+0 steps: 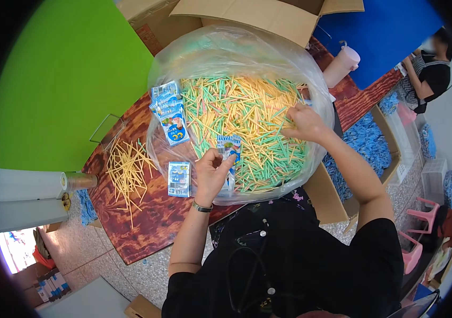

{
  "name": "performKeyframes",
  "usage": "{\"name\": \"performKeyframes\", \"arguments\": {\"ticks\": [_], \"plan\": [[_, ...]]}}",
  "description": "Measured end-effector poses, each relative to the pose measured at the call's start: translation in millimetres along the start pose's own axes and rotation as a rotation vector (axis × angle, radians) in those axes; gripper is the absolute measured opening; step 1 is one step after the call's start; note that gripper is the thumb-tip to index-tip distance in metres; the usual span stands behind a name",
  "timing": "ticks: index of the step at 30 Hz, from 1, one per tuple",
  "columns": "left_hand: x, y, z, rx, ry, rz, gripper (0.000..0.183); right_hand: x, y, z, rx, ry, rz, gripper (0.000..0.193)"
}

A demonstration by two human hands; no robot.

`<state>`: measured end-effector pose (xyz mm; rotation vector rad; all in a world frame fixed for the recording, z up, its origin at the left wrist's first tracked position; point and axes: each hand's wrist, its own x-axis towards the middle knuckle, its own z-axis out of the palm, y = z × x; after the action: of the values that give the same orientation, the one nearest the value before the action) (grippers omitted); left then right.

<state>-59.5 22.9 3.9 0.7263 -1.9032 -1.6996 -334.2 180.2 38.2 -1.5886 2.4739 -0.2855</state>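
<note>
A large clear plastic bag (pixel 316 164) stands open on the table, full of thin yellow, green and pinkish sticks (pixel 247 122). Over its near edge, my left hand (pixel 212 170) is closed on a small blue-and-white packet (pixel 229 146), thumb on its front. My right hand (pixel 305 124) reaches over the right side of the sticks with fingers curled together; what they hold, if anything, is too small to make out. An overlapping pile of similar packets (pixel 172 119) rests at the bag's left edge. Another packet (pixel 179 179) lies flat on the table left of my left hand.
Loose yellow sticks (pixel 128 169) lie on the reddish wooden table (pixel 146 233). Behind the bag is an open cardboard box (pixel 252 16), with a pink tumbler (pixel 342 66) to its right. A carton of blue packets (pixel 366 143) stands at right. Another person (pixel 427 79) is at far right.
</note>
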Motion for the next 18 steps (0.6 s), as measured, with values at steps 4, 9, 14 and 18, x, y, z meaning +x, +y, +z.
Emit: {"name": "performKeyframes", "arguments": {"ticks": [4,9,14,18], "plan": [[-2.2,0.1,1.7,-0.058,0.041,-0.003,0.039,-1.6,-2.6,16.1,-0.011,0.061,-0.015,0.045],[-3.8,2.8,0.8,-0.086,0.035,-0.012,0.038,2.3,-10.3,17.9,-0.057,-0.001,0.080,0.039],[-5.1,1.4,-0.5,-0.101,0.033,0.005,0.038,5.3,-17.3,19.9,-0.043,-0.002,0.100,0.036],[-5.9,-3.6,-3.0,-0.096,0.048,-0.005,0.039,4.0,-20.9,25.3,-0.106,0.068,0.104,0.038]]}}
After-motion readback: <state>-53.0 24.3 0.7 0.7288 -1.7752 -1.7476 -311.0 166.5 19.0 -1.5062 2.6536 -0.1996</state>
